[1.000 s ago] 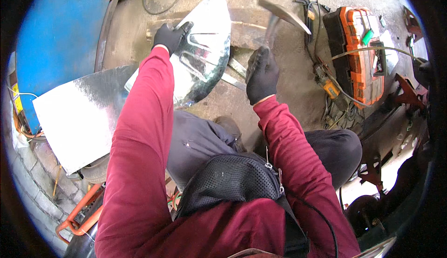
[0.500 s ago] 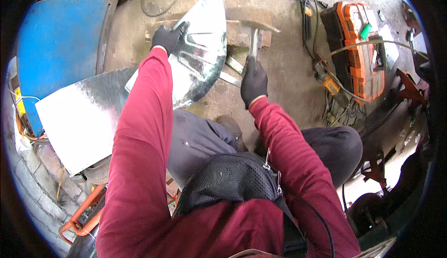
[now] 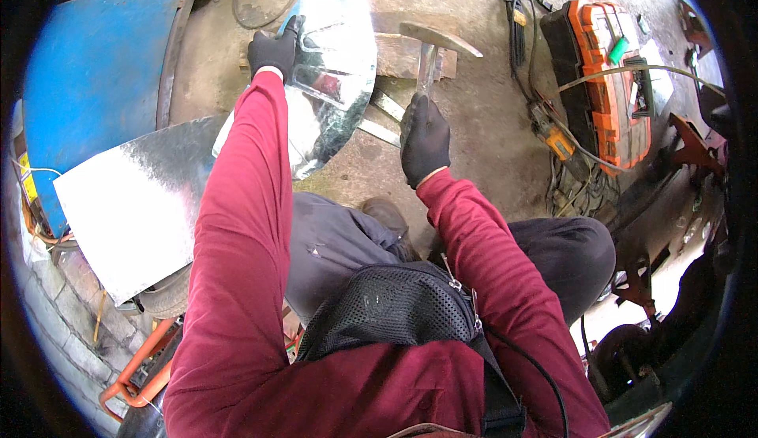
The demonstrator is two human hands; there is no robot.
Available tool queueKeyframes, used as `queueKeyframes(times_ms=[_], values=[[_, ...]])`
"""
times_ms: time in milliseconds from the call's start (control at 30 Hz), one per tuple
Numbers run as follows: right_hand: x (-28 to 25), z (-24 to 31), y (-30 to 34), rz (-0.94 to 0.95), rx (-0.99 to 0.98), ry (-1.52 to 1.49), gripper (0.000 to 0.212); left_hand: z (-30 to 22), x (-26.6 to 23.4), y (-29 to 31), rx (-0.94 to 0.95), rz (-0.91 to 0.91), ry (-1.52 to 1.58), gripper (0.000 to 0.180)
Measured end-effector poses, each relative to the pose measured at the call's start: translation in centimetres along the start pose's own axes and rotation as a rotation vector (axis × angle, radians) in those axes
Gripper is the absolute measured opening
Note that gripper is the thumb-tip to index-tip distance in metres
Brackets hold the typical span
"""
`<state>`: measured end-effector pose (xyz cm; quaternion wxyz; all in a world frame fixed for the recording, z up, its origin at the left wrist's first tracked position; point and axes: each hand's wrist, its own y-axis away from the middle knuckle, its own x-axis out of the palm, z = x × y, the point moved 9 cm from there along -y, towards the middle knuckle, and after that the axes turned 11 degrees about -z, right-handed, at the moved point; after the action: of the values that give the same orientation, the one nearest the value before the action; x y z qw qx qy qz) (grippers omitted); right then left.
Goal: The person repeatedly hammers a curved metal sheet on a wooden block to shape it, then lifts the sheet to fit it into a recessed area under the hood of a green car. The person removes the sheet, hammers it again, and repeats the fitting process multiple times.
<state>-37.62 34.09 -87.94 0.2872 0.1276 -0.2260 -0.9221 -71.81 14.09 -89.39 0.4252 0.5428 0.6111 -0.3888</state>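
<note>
My left hand [image 3: 274, 48], in a black glove, is closed on the left edge of a shiny sheet metal piece [image 3: 357, 59] with a curved outer edge and raised ribs. The piece is tilted and partly lies over a wooden board [image 3: 395, 60]. In my right hand [image 3: 425, 139], also gloved in black, is the metal handle of a hammer [image 3: 439, 37] with a long, narrow head. The hammer head is up, to the right of the sheet metal and apart from it. Two flat metal strips [image 3: 380, 131] stick out below the board.
A larger flat metal sheet [image 3: 130, 209] and a blue panel [image 3: 103, 75] stand at the left. To the right are an orange and black toolbox [image 3: 612, 114], an angle grinder [image 3: 559, 139] and trailing cables. An orange tubular frame [image 3: 142, 359] is at the lower left.
My left hand has shifted the ribbed sheet metal a little farther away and to the left. The hammer has moved slightly left, and its head has turned more into view.
</note>
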Motion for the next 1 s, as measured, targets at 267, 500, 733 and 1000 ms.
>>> queueKeyframes(times_ms=[267, 500, 733, 1000], values=[[0.5, 0.4, 0.2, 0.021, 0.008, 0.024, 0.052, 0.0, 0.9, 0.0, 0.01, -0.065, -0.06, 0.088], [0.5, -3.0, -0.1, -0.04, -0.057, 0.318, 0.051, 1.0, 2.2, -0.6, 0.003, -0.023, -0.043, 0.085], [0.3, -0.5, 0.8, -0.037, -0.091, 0.274, 0.055, 1.6, 1.7, -0.1, -0.024, -0.047, 0.034, 0.085], [-0.2, -1.0, -0.3, -0.049, 0.001, 0.142, 0.051, 2.3, 1.8, 1.1, 0.028, 0.15, 0.119, 0.084]])
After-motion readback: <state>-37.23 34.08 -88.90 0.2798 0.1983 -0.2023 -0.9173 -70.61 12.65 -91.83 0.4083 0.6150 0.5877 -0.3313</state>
